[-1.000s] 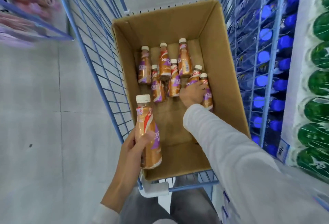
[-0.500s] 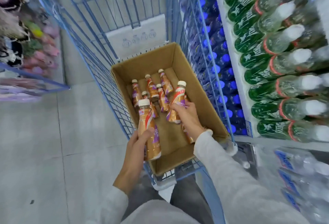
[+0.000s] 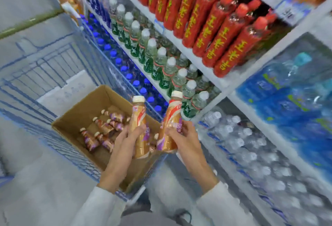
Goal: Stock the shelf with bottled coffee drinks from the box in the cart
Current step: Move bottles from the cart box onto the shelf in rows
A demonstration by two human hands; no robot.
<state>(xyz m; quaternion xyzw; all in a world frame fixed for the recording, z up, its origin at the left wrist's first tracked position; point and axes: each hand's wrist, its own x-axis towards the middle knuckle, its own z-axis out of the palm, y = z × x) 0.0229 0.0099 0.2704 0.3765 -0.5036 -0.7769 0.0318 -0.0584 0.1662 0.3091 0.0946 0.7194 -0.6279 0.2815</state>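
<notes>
My left hand (image 3: 124, 143) grips a tan-and-purple coffee bottle (image 3: 139, 118) with a white cap, held upright above the near end of the cardboard box (image 3: 75, 118). In my right hand (image 3: 185, 139) is a second coffee bottle (image 3: 170, 118), tilted slightly right, close beside the first. Several more coffee bottles (image 3: 100, 132) lie loose on the floor of the open box. The box sits inside the blue wire cart (image 3: 45, 75). The white shelf unit (image 3: 222, 84) rises to the right of both hands.
Green-labelled clear bottles (image 3: 158, 58) and red bottles with yellow writing (image 3: 215, 24) fill the upper shelves. Blue-capped bottles (image 3: 124, 67) stand low behind the cart. Shrink-wrapped water packs (image 3: 251, 154) fill the lower right shelves. Grey tiled floor lies to the left.
My right hand has lifted a coffee bottle out of the box and brought it up beside the left one. The view has swung up and right toward the shelves.
</notes>
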